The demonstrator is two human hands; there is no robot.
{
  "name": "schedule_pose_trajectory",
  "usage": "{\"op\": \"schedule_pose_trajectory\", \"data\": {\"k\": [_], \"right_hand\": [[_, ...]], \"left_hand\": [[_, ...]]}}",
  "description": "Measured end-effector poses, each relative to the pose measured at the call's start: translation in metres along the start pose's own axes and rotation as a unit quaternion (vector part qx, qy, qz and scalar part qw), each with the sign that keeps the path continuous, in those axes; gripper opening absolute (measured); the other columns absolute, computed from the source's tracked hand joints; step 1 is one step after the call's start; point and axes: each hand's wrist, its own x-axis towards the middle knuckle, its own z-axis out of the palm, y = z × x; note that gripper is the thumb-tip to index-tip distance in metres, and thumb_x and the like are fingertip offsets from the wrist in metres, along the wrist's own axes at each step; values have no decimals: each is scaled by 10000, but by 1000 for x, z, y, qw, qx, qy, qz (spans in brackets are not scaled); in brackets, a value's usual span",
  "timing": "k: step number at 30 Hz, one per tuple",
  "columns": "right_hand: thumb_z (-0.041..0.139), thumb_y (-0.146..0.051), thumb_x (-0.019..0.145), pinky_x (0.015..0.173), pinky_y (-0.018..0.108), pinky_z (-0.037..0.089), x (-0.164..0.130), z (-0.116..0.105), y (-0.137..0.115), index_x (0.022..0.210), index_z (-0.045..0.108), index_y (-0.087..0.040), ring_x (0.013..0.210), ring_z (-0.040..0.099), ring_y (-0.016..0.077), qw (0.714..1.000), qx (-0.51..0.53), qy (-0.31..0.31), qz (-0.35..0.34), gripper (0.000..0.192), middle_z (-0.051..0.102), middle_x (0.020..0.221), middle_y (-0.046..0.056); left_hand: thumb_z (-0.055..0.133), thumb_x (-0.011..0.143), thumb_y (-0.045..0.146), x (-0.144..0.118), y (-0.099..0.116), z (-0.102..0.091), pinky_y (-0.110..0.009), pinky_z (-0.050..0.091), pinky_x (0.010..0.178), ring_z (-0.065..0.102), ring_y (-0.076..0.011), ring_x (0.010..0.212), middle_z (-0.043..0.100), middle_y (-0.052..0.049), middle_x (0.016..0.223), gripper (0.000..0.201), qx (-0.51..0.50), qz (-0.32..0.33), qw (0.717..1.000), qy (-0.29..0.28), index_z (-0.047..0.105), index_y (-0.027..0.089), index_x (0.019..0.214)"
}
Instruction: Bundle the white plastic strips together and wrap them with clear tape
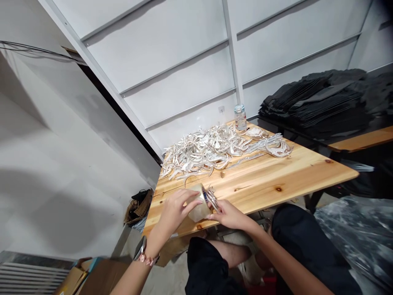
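Note:
Near the front edge of the wooden table (260, 182), my left hand (176, 207) is closed on a wide roll of clear packing tape (199, 211). My right hand (229, 214) pinches a small bunch of thin curved strips (212, 198) right beside the roll. Its fingertips also come close to the roll's lower edge; whether they touch it I cannot tell. Beyond my hands lies a big loose pile of whitish curved strips (199, 149). To the right of that pile, several strips rest together in a neater bundle (278, 146).
A clear jar with a light blue top (240, 116) stands at the table's back corner. Dark flat pieces (319, 98) are stacked on another table at right. Cardboard boxes (104, 278) sit low at left, clear plastic wrapping (359, 233) at lower right. White panels rise behind.

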Motion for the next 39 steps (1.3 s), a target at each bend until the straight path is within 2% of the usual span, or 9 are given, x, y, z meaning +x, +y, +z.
{"op": "schedule_pose_trajectory", "data": {"k": [8,12,15,21,25,28,34,37,39], "right_hand": [[679,-265,761,580,231,293,0,-1,0,870,603,-178,614,362,120,1000,-8,0,5,159,453,685,-40],[685,-287,759,607,230,319,0,0,0,855,585,-179,651,388,128,1000,-4,-2,1,176,469,719,-34],[690,-281,750,619,230,331,1,0,0,828,560,-179,647,390,125,1000,1,-9,1,183,455,701,-42],[673,-245,751,592,224,306,1,-1,-1,841,582,-171,620,381,113,1000,3,-21,7,148,458,689,-47],[680,-225,736,551,218,277,1,-1,-2,847,582,-168,582,357,102,1000,1,-24,16,158,428,647,-60],[672,-212,740,559,216,283,0,-2,-4,849,585,-163,590,367,103,1000,2,-20,19,147,435,651,-58],[669,-198,740,583,218,300,1,-2,-4,855,583,-162,607,373,106,1000,0,-15,15,148,426,660,-57],[663,-196,744,567,216,291,0,-2,-3,851,591,-164,589,359,101,1000,-4,-22,14,133,423,656,-58],[658,-194,749,563,216,291,0,-2,-4,858,598,-164,582,365,100,1000,-5,-27,13,128,435,649,-58]], "left_hand": [[658,848,338,-3,-5,-3,-331,456,856,653,-242,939,732,-49,990,152,11,4,1000,-1,730,264,960],[678,836,345,-6,-12,-4,-364,438,894,634,-251,984,726,-57,1004,156,90,60,993,53,721,251,953],[659,855,345,-10,-19,-4,-353,453,839,636,-228,914,722,-53,940,141,128,114,984,39,710,226,911],[675,838,365,-11,-29,-1,-327,454,812,622,-209,908,699,-56,948,215,113,111,987,21,675,211,988],[678,843,333,-9,-26,0,-317,434,804,614,-197,857,698,-39,871,127,75,112,991,21,685,207,863],[645,868,317,-6,-20,-2,-302,432,787,604,-185,813,686,-33,818,137,13,77,997,17,674,195,813],[541,902,400,2,-17,-4,-295,433,747,582,-193,784,643,-31,786,263,-57,-88,994,-42,636,178,798],[513,905,416,8,-19,-1,-335,423,829,563,-217,860,617,-41,820,276,-30,-95,995,-31,612,185,791],[493,913,407,11,-20,2,-376,394,941,546,-240,1014,616,-76,990,275,-33,-87,995,-26,590,189,777]]}}
